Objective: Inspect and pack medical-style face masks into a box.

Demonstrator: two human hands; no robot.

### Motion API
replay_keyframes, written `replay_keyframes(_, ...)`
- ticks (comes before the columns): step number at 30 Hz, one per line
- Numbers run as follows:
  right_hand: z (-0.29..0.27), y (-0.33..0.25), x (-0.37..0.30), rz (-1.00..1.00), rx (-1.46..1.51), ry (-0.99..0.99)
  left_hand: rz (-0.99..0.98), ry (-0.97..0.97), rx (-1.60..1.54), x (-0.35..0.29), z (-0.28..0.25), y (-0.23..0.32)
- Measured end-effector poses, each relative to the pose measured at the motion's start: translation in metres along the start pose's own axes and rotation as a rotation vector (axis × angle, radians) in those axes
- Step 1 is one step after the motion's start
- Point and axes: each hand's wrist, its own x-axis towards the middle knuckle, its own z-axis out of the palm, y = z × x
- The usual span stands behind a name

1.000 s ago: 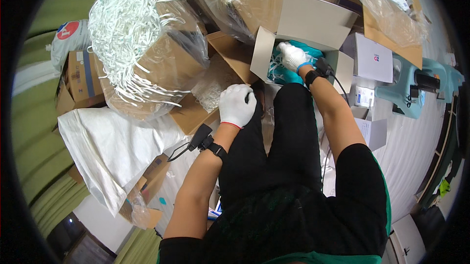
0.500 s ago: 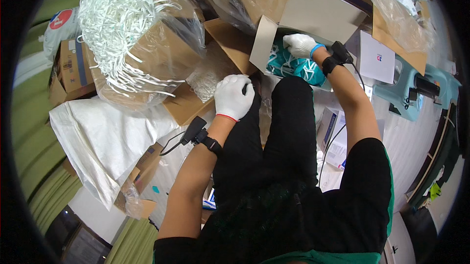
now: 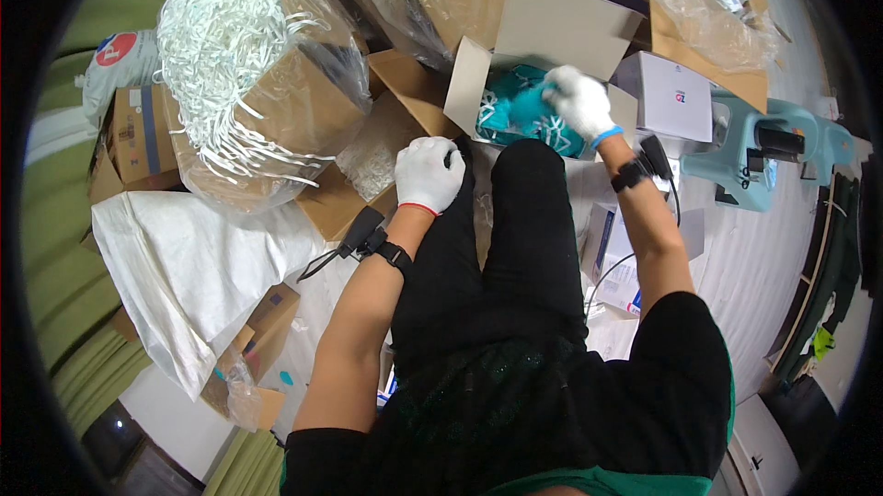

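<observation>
My left hand (image 3: 430, 174), in a white knit glove with a red cuff edge, lies on my left knee with its fingers curled in; I see nothing in it. My right hand (image 3: 581, 102), in a white glove with a blue cuff, is over the right side of an open cardboard box (image 3: 559, 28). Motion smears its fingers, so their grip does not show. Inside the box lie teal bundles (image 3: 501, 128) with white straps or cords across them. The box stands just beyond my knees, flaps up.
A plastic-lined carton (image 3: 303, 96) overflows with white strips (image 3: 221, 54) at the left. A smaller open carton (image 3: 372, 151) stands by my left knee. At right are a white box (image 3: 664, 96) and a light-blue plastic stool-like piece (image 3: 736, 151). A white sack (image 3: 198, 266) lies left.
My right hand has lifted from the far middle of the box toward its right side. The whole view has shifted slightly. My left hand stays on the knee.
</observation>
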Motion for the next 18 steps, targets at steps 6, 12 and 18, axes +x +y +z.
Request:
replay_keyframes(6, -0.076, -0.005, -0.017, 0.258, 0.089, -0.093, 0.057, 0.031, 0.051, -0.002, 0.010, 0.013)
replay_keyframes(12, -0.143, -0.040, -0.042, 0.171, 0.361, -0.074, 0.040, 0.345, -0.214, 0.015, -0.004, 0.048)
replay_keyframes(18, -0.183, -0.083, -0.074, 0.105, 0.595, -0.052, 0.221, 0.083, -0.284, 0.032, -0.067, 0.145)
